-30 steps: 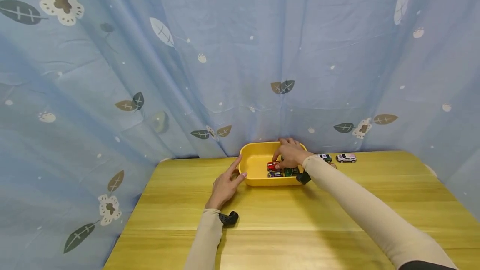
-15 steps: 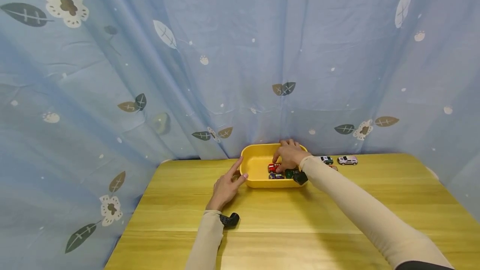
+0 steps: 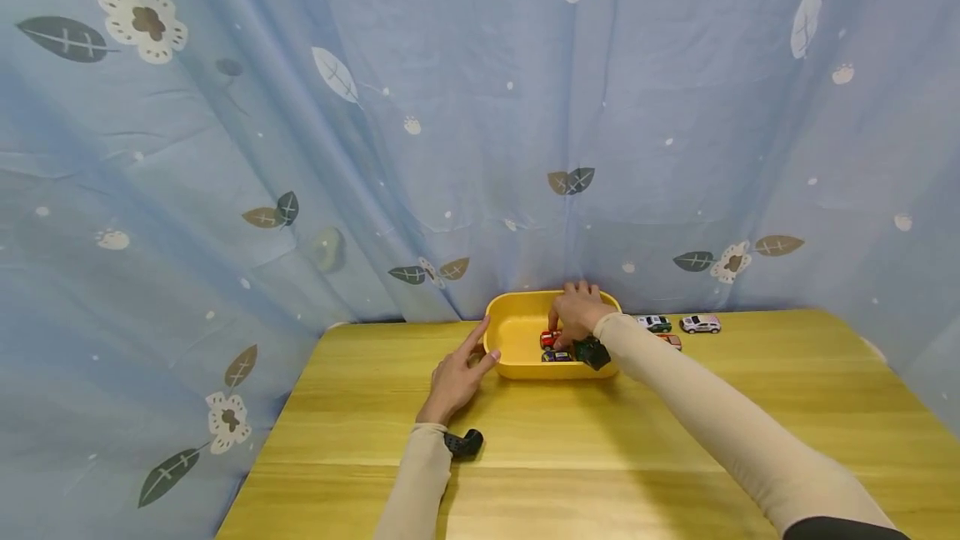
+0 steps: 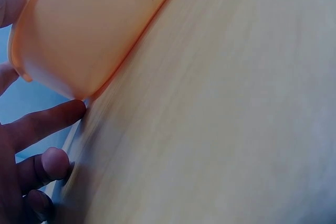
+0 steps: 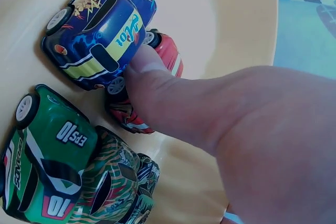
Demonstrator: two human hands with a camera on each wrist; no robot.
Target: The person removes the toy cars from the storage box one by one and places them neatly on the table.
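Observation:
A yellow bin (image 3: 558, 371) stands at the table's back edge with several toy cars in its right part. My right hand (image 3: 579, 311) reaches into it and grips a red toy car (image 3: 549, 341) with the thumb and fingers; in the right wrist view that thumb (image 5: 173, 98) covers the car's middle. Next to it lies a blue toy car (image 5: 102, 27) with a yellow stripe. A green toy car (image 5: 50, 158) and a camouflage-patterned one (image 5: 107, 177) sit close by. My left hand (image 3: 456, 377) touches the bin's left end, fingers extended.
Outside the bin, on its right, lie a white-and-green toy car (image 3: 654, 323), a pale pink-and-white one (image 3: 701, 323) and an orange-brown one (image 3: 669, 341), partly behind the right sleeve. A blue patterned curtain (image 3: 480, 148) hangs right behind the wooden table (image 3: 540, 457).
The head view has shifted slightly. My right wrist has moved a little left, so its camera covers more of the green cars. The left hand stays against the bin.

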